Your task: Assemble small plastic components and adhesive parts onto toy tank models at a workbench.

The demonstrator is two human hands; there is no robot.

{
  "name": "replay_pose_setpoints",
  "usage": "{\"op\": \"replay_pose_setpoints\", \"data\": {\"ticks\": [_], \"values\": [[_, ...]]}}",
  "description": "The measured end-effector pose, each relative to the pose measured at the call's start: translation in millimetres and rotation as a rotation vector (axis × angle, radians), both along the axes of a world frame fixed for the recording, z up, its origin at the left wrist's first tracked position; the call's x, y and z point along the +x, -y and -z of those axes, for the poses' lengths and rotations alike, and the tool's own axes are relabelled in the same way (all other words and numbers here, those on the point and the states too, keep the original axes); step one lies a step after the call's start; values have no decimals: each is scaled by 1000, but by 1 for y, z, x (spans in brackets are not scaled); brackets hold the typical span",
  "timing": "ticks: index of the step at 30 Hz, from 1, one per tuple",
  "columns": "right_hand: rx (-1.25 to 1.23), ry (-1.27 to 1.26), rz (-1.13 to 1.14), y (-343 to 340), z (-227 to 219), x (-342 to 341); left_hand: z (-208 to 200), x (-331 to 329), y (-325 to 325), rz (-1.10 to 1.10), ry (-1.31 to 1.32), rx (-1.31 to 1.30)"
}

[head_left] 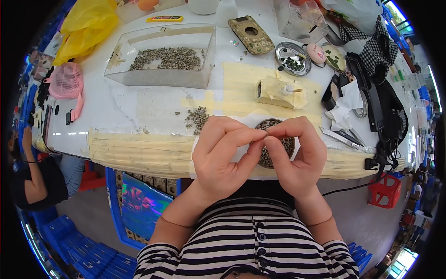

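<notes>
My left hand (227, 156) and my right hand (299, 156) meet over a round bowl of small grey-brown pieces (266, 159) at the table's front edge. Thumb and forefinger of each hand are pinched together, tips touching or nearly so. Whatever lies between them is too small to name. Left of the bowl is a loose pile of similar pieces (199, 119). Just beyond my hands sits a tape-wrapped, block-shaped item (278, 93) with a short stick and a white knob on it.
A clear box (186, 79) of the same pieces stands at the left back. Behind are a camouflage-coloured model hull (251, 35) and a round metal dish (292, 58). Tweezers (341, 137) and a black cable (385, 156) lie right. Another person (39, 179) sits far left.
</notes>
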State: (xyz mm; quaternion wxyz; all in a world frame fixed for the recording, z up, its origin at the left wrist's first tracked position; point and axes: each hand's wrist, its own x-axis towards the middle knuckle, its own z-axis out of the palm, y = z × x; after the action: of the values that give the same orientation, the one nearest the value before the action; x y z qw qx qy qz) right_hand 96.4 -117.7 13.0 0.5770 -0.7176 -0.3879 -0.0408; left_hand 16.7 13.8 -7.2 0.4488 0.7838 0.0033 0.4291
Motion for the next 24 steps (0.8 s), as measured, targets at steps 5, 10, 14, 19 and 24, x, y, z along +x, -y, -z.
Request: {"op": "replay_pose_setpoints", "data": {"ticks": [5, 10, 14, 19, 24], "values": [[57, -558, -223, 8, -4, 0, -3, 0, -1, 66, 28, 34], [40, -638, -253, 10, -7, 1, -1, 1, 0, 55, 34, 53], [47, -592, -278, 10, -9, 4, -2, 1, 1, 74, 31, 3], [81, -605, -245, 7, -7, 0, -1, 0, 2, 32, 34, -8], [-8, -250, -133, 7, -3, 6, -3, 3, 3, 27, 4, 20]]}}
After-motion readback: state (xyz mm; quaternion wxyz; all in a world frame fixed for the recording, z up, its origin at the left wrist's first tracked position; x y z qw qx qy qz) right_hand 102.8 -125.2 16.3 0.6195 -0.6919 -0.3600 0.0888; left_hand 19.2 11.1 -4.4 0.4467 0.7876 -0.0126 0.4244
